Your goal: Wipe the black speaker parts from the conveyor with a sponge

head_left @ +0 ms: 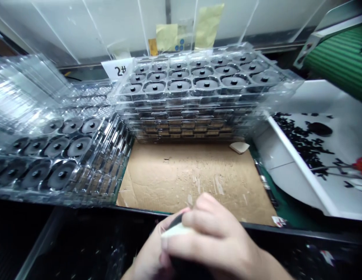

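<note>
My right hand (218, 237) is closed around a small white wedge (175, 231), which looks like a sponge. Behind it, my left hand (151, 249) grips a dark part (176, 221), mostly hidden by the fingers. The wedge lies against or very close to this part; blur keeps me from telling which. Both hands are together at the near edge of a cardboard sheet (175, 171). A second white wedge (239, 147) rests at the sheet's far right corner.
Stacked clear trays (181, 112) with round dark parts stand behind the cardboard. More stacked trays (96, 171) are on the left. At right, a white bin (303, 171) holds small black pieces and a red-handled tool (361, 165). A pen-like object (265, 182) lies beside it.
</note>
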